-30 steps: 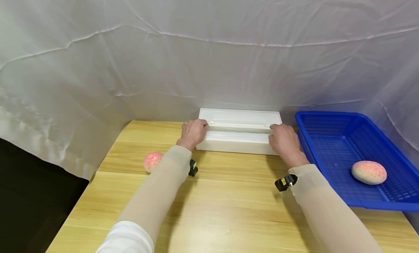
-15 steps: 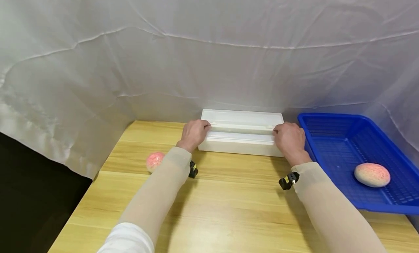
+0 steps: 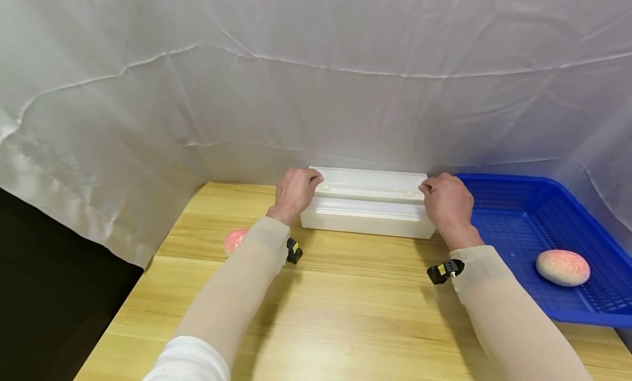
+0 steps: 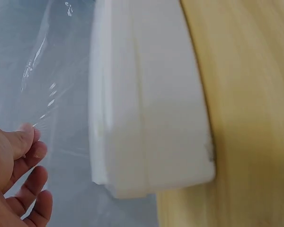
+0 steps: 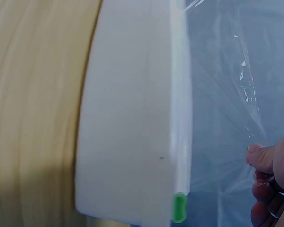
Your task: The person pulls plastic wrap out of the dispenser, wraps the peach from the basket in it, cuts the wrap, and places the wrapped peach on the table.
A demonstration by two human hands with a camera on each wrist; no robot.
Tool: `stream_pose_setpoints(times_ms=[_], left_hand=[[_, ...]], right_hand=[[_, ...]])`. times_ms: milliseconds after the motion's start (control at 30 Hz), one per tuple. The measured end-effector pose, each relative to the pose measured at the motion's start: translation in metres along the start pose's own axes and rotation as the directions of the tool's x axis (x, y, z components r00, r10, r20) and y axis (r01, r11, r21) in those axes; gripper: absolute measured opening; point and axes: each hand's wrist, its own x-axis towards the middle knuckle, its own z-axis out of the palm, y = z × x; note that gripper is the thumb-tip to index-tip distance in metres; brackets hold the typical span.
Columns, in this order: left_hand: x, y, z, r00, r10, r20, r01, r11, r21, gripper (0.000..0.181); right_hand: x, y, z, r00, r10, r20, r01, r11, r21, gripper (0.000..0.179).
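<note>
rising from where they are a second ago, the left hand (image 3: 295, 190) and the right hand (image 3: 448, 200) now sit higher over the long white box (image 3: 365, 221). each hand pinches the clear film (image 4: 37, 56) with thumb and finger pressed together on it, one hand on each side. shiny creases spread out from both pinches, so the film looks pulled fairly tight. the white box is below and between the two hands, flat on the wood table (image 3: 345, 315), with its lid (image 3: 372, 178) open at the back, between the two pinches. a green bit (image 5: 179, 208) shows at the end of the box near the right hand. this move up likely means that more film is out of the box and that both holds are good. the film is so see-through that its far end is hard to tell. just right of the right hand is the blue basket (image 3: 587, 318), with a pink and cream lump (image 3: 563, 267) in it. a second pink lump (image 3: 234, 240) is on the table, nearer and to the left of the left hand, partly behind the sleeve (image 3: 232, 282).
</note>
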Motion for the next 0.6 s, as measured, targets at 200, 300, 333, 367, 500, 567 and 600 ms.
stream_pose_setpoints(times_ms=[200,300,333,367,500,567,600], left_hand=[[0.000,0.005,-0.014,1.000,-0.010,-0.017,0.009,0.998,-0.061,0.026],[-0.001,0.006,-0.020,0.999,-0.013,-0.033,0.010,0.997,-0.071,0.026],[-0.002,0.006,-0.021,0.999,-0.012,-0.039,0.009,0.997,-0.075,0.026],[-0.002,0.006,-0.023,0.999,-0.011,-0.044,0.007,0.997,-0.083,0.026],[-0.004,0.008,-0.027,0.998,-0.014,-0.056,0.007,0.994,-0.111,0.028],[-0.005,0.009,-0.029,0.998,-0.022,-0.056,0.015,0.992,-0.125,0.028],[-0.005,0.010,-0.030,0.998,-0.025,-0.056,0.018,0.991,-0.132,0.029]], right_hand=[[0.001,-0.003,-0.009,0.999,0.023,-0.027,-0.022,1.000,0.007,0.023],[0.001,-0.004,-0.013,0.999,0.022,-0.044,-0.022,1.000,0.018,0.024],[0.000,-0.004,-0.014,0.998,0.022,-0.053,-0.021,1.000,0.024,0.024],[0.000,-0.005,-0.016,0.998,0.021,-0.062,-0.019,0.999,0.028,0.024],[-0.001,-0.007,-0.021,0.995,0.021,-0.100,-0.016,0.999,0.045,0.023],[-0.001,-0.008,-0.023,0.993,0.020,-0.113,-0.014,0.999,0.048,0.023],[-0.002,-0.008,-0.024,0.993,0.019,-0.120,-0.013,0.999,0.050,0.023]])
